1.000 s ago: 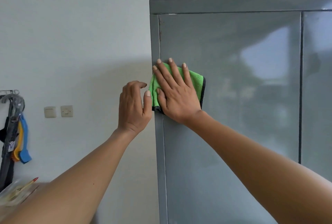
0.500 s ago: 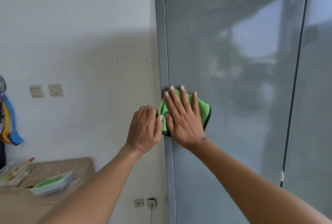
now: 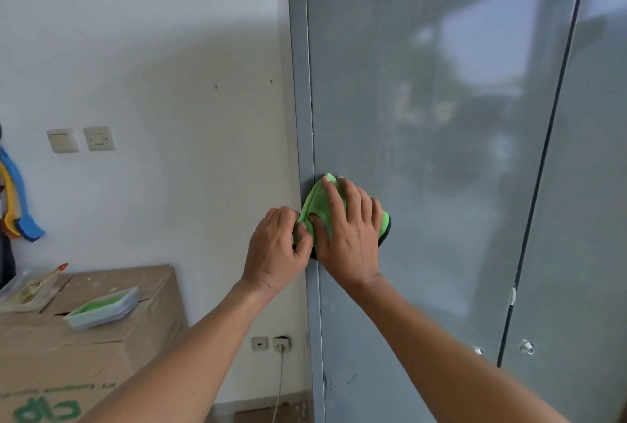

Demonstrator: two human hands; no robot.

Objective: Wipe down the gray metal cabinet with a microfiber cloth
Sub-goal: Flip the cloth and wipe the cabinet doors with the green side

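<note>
Both of my arms come up from the bottom edge bare. My left forearm [image 3: 190, 354] and my right forearm [image 3: 441, 348] show skin all the way from the edge to the wrist (whatever I wear further up lies outside the view). My left hand [image 3: 274, 246] is bare too, its knuckles rounded, with a crease across the wrist. My right hand [image 3: 349, 239] is likewise uncovered, and faint ridges of tendon run along its back toward the knuckles. The fingernails [image 3: 326, 179] that show are cut short and plain, with a pale natural sheen.
</note>
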